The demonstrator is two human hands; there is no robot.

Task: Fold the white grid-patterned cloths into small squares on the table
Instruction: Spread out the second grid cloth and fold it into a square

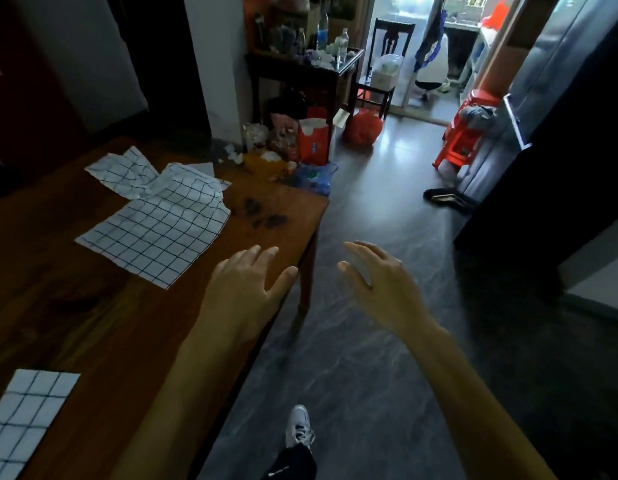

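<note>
Though the dark reddish-brown wooden worktop [103, 327] fills the left half of the view, only part of it carries cloth — the rest shows bare, scuffed wood with dark smudges near the far corner. The largest piece is the flat white cloth with a dark grid pattern [155, 233], spread open near the middle of the worktop, one corner pointing toward the person; it looks unfolded and lies closest to reach, so I judge it the next one to be taken up. Behind it, touching or overlapping its far edge, sits a crumpled heap of more white grid-patterned cloths [155, 176], creased and rumpled. At the near left edge lies a folded white grid cloth [27, 414], a neat flat shape cut off by the frame, set apart from the others — likely a finished piece parked out of the way.

The left hand [247, 289] hovers over the worktop's right edge, fingers spread and relaxed, holding nothing. The right hand [380, 285] hangs beyond the worktop, above the dark marbled floor, fingers also apart and empty. Both point toward the spread cloth, as if reaching for it.
</note>
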